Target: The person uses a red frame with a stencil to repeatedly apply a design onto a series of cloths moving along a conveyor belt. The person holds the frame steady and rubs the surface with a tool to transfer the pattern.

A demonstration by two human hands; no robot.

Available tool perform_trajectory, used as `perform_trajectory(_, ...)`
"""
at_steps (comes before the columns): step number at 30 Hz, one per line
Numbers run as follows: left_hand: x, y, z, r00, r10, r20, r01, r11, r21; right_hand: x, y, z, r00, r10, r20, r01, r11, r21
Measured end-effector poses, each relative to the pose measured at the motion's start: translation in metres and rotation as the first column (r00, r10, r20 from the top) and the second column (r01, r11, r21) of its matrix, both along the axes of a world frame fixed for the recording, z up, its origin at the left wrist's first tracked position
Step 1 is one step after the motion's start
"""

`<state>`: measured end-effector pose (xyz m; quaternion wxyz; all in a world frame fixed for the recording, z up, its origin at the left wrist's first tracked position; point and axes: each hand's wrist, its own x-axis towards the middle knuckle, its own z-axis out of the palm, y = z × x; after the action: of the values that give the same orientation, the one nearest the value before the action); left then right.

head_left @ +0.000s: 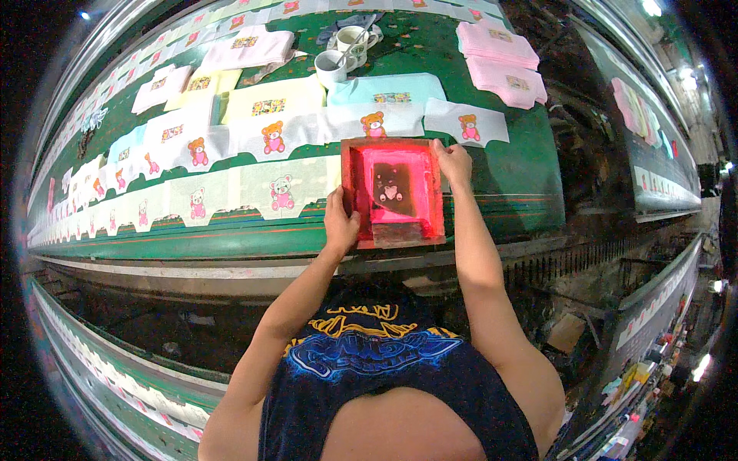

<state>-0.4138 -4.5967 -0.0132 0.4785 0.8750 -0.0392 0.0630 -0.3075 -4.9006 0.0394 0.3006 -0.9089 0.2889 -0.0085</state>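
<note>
Between my hands is a wooden-framed printing screen [351,165], stained bright pink, with a dark bear-shaped pattern in its mesh. My left hand [340,221] grips the frame's left side, its fingers against the edge. At the far right corner my right hand [453,163] holds the frame, thumb on top. A squeegee-like strip [397,233] lies inside the near end of the frame. Pale green cloth pieces with pink part-printed bears [281,192] run in a row to the left of the screen. Whatever lies under the screen is hidden.
Beyond the screen lie white cloth pieces with orange bears [273,137] on the long green table [523,180]. Folded garments in yellow, blue and pink [503,61] sit farther back. Two mugs [331,67] with utensils stand among them. Another table [661,196] is at the right.
</note>
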Motion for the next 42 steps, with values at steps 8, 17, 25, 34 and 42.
perform_trajectory(8, 0.000, 0.002, 0.002, 1.000, 0.011, 0.013, -0.012, 0.999, 0.049, 0.006, -0.009, -0.052, 0.994, -0.101, -0.028, 0.103, 0.894, 0.437)
perform_trajectory(17, 0.000, -0.001, 0.004, 1.000, 0.010, -0.021, -0.009, 0.999, 0.032, -0.066, -0.016, -0.045, 0.997, 0.008, -0.077, 0.017, 0.950, 0.311)
perform_trajectory(25, 0.001, 0.001, 0.004, 1.000, 0.000, -0.027, 0.002, 0.998, 0.069, -0.155, 0.004, -0.022, 0.993, -0.076, 0.092, 0.045, 0.954, 0.297)
perform_trajectory(34, 0.001, 0.001, 0.004, 1.000, 0.002, -0.025, -0.002, 1.000, 0.000, -0.182, 0.061, 0.051, 0.602, 0.729, 0.326, -0.748, 0.658, -0.089)
perform_trajectory(42, 0.001, 0.001, 0.001, 0.999, 0.010, -0.042, -0.011, 1.000, -0.015, -0.161, 0.085, 0.047, 0.685, 0.715, 0.141, -0.699, 0.699, -0.152)
